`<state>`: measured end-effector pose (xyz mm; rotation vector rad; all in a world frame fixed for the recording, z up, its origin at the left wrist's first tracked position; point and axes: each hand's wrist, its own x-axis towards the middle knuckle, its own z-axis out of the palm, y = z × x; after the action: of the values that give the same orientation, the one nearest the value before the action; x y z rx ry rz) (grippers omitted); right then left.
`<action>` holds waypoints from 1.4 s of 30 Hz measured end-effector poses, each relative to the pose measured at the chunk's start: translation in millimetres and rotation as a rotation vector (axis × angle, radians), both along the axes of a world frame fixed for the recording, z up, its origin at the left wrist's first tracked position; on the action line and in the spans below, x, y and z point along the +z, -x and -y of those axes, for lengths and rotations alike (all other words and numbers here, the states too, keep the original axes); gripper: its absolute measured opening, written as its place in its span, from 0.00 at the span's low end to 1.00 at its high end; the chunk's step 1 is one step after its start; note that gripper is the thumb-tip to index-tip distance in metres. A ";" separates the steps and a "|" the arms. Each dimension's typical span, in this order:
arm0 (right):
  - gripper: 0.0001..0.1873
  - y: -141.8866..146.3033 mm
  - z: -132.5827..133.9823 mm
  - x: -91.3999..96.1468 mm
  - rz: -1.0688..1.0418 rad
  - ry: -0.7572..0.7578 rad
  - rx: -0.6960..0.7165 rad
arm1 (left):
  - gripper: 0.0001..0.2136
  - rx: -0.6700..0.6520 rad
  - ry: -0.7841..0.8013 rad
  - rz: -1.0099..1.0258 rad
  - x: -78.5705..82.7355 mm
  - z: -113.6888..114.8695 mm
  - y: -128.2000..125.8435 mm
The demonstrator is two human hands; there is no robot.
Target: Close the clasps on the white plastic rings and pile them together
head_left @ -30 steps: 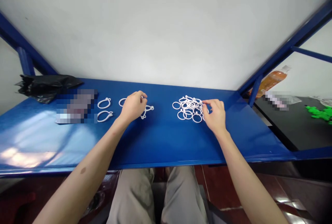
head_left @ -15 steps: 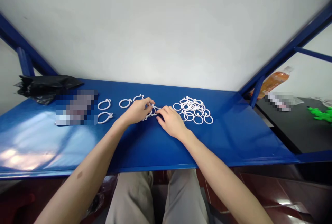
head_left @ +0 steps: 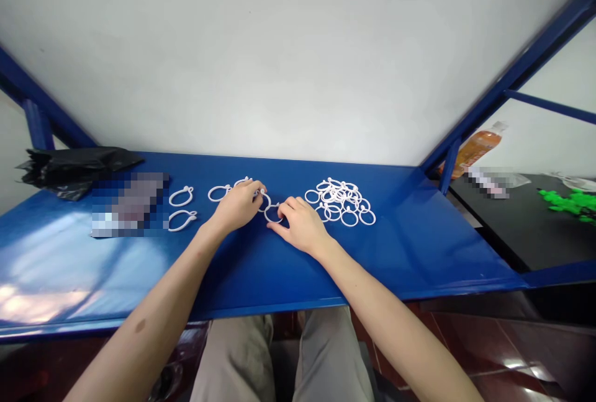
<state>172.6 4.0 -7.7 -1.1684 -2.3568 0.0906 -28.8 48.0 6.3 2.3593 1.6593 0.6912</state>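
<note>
My left hand (head_left: pixel 238 205) rests low over the blue table, its thumb and fingers closed at a white curtain ring (head_left: pixel 266 206). Another white curtain ring (head_left: pixel 268 218) touches or overlaps that one; my right hand (head_left: pixel 300 223) has thumb and fingertips closed at its right side. Beyond the left hand lie two more rings, one partly covered by the fingers. Farther left, two rings sit one nearer than the other. To the right of my right hand is a loose pile of white rings (head_left: pixel 342 197), each with a small eyelet.
The blue table (head_left: pixel 395 253) meets a pale wall at the back. A dark, blurred-out flat object (head_left: pixel 135 203) and a black plastic bag (head_left: pixel 79 166) lie at left. Past the blue frame at right, a black surface bears an orange drink bottle (head_left: pixel 479 149) and green pieces (head_left: pixel 570 202).
The two rings between my hands have come into fuller view, spread apart a little. My right hand's thumb now reaches farther left under the nearer ring. The whole view has shifted slightly.
</note>
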 end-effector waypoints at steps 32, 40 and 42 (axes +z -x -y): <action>0.11 -8.7 1.2 -2.2 -0.526 0.081 0.032 | 0.17 -0.121 0.191 0.450 10.7 13.9 -20.8; 0.06 -11.1 -2.5 -4.5 -0.754 0.176 -0.036 | 0.17 -0.154 0.267 0.773 5.8 15.2 -30.0; 0.06 -12.4 -1.4 -3.6 -0.724 0.131 -0.019 | 0.17 -0.158 0.256 0.809 1.9 14.9 -30.7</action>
<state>185.0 5.4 -11.4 -0.9925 -1.7143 0.5672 1.9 33.1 8.3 1.6597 1.1056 1.1200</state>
